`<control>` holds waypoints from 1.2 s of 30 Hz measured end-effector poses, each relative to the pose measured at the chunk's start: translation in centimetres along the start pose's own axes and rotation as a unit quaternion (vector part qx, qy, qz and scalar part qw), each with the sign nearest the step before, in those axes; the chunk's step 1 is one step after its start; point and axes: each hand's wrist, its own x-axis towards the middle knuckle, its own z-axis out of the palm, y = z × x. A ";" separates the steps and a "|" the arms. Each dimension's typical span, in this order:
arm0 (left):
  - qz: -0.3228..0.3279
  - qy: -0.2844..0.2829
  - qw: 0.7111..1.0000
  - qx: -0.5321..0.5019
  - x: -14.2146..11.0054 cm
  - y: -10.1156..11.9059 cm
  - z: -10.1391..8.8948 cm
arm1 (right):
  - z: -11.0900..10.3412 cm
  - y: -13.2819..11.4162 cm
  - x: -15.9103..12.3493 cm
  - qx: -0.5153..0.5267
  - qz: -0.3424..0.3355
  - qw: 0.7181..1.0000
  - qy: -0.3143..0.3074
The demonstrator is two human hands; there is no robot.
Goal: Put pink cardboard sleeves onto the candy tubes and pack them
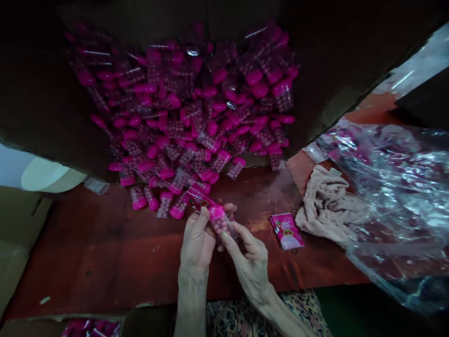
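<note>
Pink-capped plastic tube (220, 221) of small pink pellets, held together by both hands at the centre of the frame, above a red-brown wooden tabletop (105, 252). The left hand (198, 243) wraps thumb and fingers around the tube from 7 o'clock. The right hand (249, 267), reaching in from 5 o'clock, pinches its far side between thumb and forefinger. A printed red-and-pink strip (198, 196) runs from the tube toward 11 o'clock; whether it is attached cannot be told. Just past it, at 11 o'clock, loose tubes (164, 201) lie at the foot of a heap of matching tubes (182, 126), which fills 12 o'clock against a dark cardboard carton (45, 93). A printed sachet (286, 231) lies at 3 o'clock, beside a crumpled beige cloth (326, 206) and a clear plastic bag (396, 201). A white bowl (45, 174) and a clear cup (96, 186) sit at 10 o'clock. Patterned fabric (266, 311) shows at 5 o'clock.
</note>
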 end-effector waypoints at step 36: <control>-0.008 -0.181 0.983 0.037 -0.7 0.4 -0.4 | -2.1 -1.2 0.6 -0.065 -0.082 0.984 -0.143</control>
